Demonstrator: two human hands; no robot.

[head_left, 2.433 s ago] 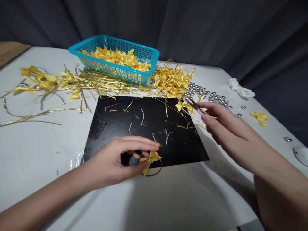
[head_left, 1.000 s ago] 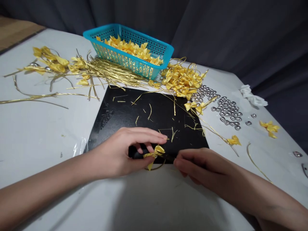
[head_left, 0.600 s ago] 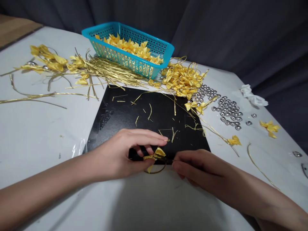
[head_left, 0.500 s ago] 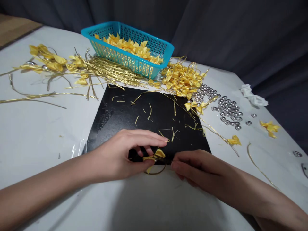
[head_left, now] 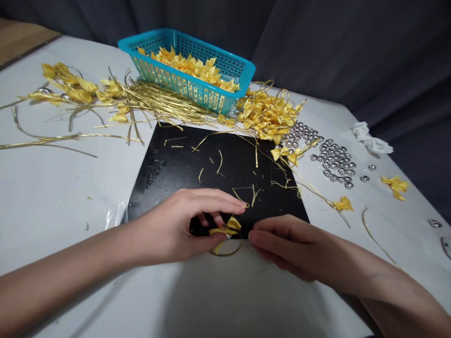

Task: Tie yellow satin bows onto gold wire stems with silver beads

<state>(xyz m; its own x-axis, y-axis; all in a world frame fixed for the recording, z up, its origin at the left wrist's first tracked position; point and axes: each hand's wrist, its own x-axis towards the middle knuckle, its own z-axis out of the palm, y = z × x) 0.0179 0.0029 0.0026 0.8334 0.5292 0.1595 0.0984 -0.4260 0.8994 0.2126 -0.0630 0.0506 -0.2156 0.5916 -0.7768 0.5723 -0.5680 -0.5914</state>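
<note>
Near the front edge of a black mat (head_left: 186, 164), my left hand (head_left: 186, 220) pinches a yellow ribbon bow (head_left: 233, 224) between thumb and fingers, its index finger stretched above. A loop of gold cord (head_left: 230, 255) hangs from the bow over the white table, and a small silvery bead (head_left: 228, 236) shows at its middle. My right hand (head_left: 282, 241) is closed on a thin dark tool (head_left: 243, 231) whose tip reaches the bow. Most of the tool is hidden by the fingers, so its kind cannot be told.
Yellow bows fill a blue basket (head_left: 243, 77) at the back. Gold cords (head_left: 169, 101) lie before it, with a heap of finished-looking bows (head_left: 268, 112) and silver beads (head_left: 334, 162) to the right. Cord scraps (head_left: 220, 162) litter the mat. A crumpled white piece (head_left: 371, 138) lies far right.
My right hand has shifted very slightly up and left beside the bow. My left hand keeps its hold, and the bow stays almost in place.
</note>
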